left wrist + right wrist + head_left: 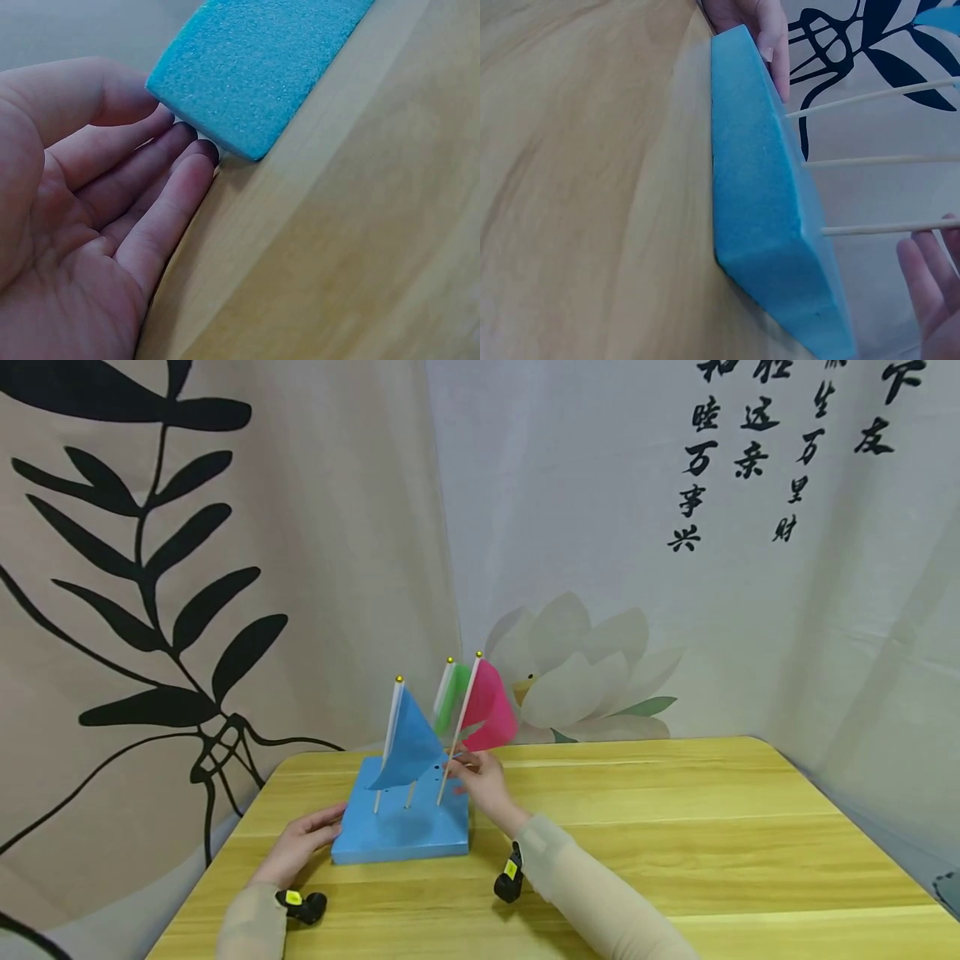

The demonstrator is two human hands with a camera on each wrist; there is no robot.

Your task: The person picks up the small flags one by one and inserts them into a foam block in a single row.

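Observation:
A blue foam block [405, 843] lies flat on the table with three flag sticks standing in its top. A blue flag [411, 743] is at the left, a green flag [450, 697] behind, and a pink flag [491, 714] at the right. My right hand [483, 783] pinches the pink flag's wooden stick [870, 229] low down, below the cloth. The stick's foot meets the block. Along the block's left side rests my left hand [303, 839], fingers relaxed and fingertips right at the foam corner [240, 82].
The wooden table [675, 827] extends to the right of the block. Behind it hangs a curtain [360, 568] printed with dark leaves, a lotus and writing. Small holes show in the block's top behind the sticks. A black wrist camera [510, 877] sits below the right sleeve.

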